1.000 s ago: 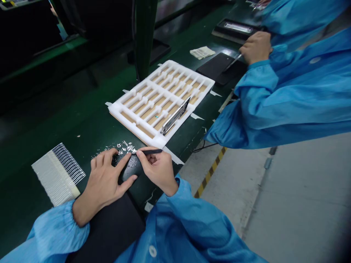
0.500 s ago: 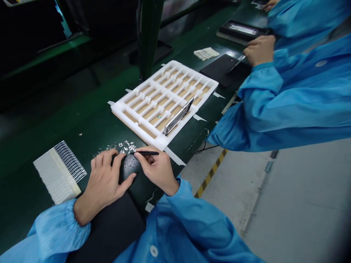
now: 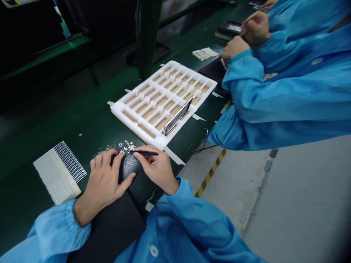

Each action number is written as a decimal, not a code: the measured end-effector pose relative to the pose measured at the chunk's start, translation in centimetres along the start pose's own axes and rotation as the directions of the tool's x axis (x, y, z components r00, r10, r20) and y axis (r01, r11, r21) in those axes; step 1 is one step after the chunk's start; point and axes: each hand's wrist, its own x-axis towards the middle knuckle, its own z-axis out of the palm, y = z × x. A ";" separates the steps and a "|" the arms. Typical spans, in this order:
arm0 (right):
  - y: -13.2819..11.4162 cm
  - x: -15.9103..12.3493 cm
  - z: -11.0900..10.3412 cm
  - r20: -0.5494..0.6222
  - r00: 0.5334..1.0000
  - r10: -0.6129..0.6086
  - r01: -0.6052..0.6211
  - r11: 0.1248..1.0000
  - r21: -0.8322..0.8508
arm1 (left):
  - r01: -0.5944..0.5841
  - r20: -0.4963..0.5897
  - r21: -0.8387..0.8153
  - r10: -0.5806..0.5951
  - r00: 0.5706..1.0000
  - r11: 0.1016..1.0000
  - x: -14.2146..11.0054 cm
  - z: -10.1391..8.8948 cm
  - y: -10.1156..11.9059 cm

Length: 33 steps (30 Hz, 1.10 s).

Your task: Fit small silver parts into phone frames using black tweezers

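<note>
My left hand holds down a small black curved piece dotted with silver specks, its fingers over the piece's far side. My right hand pinches slim black tweezers, whose tip lies just above that piece. A scatter of small silver fragments lies on the green bench mat, right beside my fingertips. Left of my left hand is a white strip with a comb-like fringe.
A white foam tray on a tan board holds a silver phone frame. A co-worker's blue sleeve and hands occupy the upper right. A paper slip, green post and taped floor edge are nearby.
My right hand has lowered the tweezers to level over the black piece, and my left hand has barely moved. The co-worker's arms have shifted up and left, covering more of the black pad.
</note>
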 end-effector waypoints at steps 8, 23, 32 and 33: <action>0.2 -0.1 -0.1 0.009 1.000 0.018 -0.018 1.000 -0.007 | 0.020 0.029 -0.019 -0.019 0.999 1.000 0.1 0.0 0.1; 0.4 0.1 0.3 -0.062 0.989 0.134 -0.134 0.991 -0.007 | 0.018 0.081 0.000 -0.018 0.997 1.000 0.3 0.2 0.0; 0.2 -1.3 -1.0 -0.147 0.983 0.109 -0.098 0.992 0.077 | 0.014 0.037 -0.131 -0.009 0.999 0.991 -1.1 -4.6 -0.3; 0.2 -1.5 -1.3 -0.150 0.981 0.119 -0.105 0.990 0.094 | 0.022 0.059 -0.178 -0.012 0.998 0.984 -1.8 -6.1 -0.3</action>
